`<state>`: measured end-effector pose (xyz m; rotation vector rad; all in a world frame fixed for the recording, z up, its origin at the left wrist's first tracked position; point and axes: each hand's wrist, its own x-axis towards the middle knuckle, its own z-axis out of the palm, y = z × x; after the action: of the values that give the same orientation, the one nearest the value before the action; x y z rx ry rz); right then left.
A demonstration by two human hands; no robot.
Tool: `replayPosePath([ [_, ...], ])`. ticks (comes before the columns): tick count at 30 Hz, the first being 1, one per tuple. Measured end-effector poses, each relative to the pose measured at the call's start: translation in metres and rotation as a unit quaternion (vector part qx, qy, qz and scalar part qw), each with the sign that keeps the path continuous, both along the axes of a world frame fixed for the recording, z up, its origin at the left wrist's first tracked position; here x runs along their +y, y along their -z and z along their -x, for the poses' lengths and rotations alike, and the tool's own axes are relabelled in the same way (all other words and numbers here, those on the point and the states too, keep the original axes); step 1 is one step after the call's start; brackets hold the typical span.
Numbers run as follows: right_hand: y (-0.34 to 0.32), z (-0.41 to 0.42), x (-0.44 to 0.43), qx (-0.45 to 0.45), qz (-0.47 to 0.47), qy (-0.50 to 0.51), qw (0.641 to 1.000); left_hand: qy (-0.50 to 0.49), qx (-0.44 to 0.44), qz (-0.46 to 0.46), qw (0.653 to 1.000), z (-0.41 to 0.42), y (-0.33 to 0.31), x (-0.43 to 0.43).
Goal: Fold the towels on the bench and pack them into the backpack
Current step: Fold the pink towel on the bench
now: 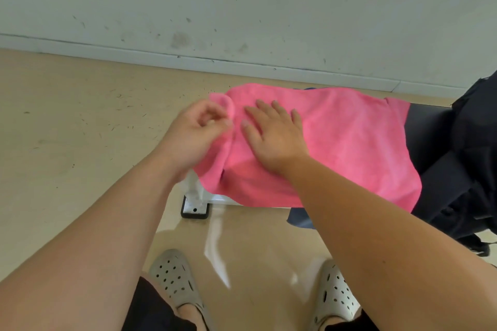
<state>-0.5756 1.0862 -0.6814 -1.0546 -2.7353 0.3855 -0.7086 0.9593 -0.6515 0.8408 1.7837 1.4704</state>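
Our pink towel [349,142] lay spread over the left end of the desk [427,126], with its near side hanging down past the desk's front. The black backpack [473,148] sat to the towel's right, apart from it, with bare dark desk top between them. Our right hand [274,137] rested flat on the towel's left part, its fingers [278,107] straight and spread. Our left hand [196,131] was at the towel's left edge, fingers curled, pinching the rolled hem. A blue cloth [300,219] peeked out under the towel's near edge.
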Motion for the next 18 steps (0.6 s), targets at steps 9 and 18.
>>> replayPosePath([
  [9, -0.030, 0.011, 0.019, 0.149, 0.134, 0.035, 0.979, 0.274, 0.488, 0.131, 0.818, -0.061, 0.020, -0.019],
  [18, -0.037, 0.040, 0.020, -0.122, -0.034, -0.155, 0.980, 0.222, 0.361, 0.012, 0.906, -0.044, -0.006, -0.030],
])
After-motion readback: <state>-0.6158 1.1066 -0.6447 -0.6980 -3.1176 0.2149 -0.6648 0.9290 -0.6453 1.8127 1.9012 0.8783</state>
